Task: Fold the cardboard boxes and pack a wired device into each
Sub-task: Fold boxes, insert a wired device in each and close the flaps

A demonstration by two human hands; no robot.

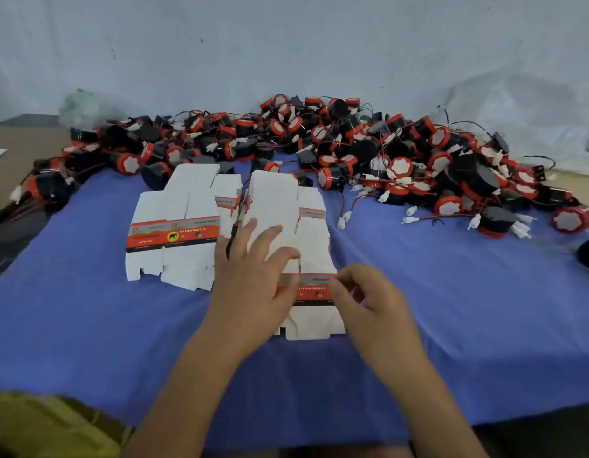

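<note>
Flat unfolded cardboard boxes (174,226), white with a red, grey and black printed band, lie in two overlapping stacks mid-worktop; one flat box (311,305) lies nearer the front edge. Wired devices (336,143), black cylinders with red caps, red-black leads, white connectors, heaped along the back edge.

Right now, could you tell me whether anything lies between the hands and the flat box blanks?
Nothing visible does: the left hand already rests on the right-hand stack of blanks, and the right hand pinches the nearest blank.
</note>
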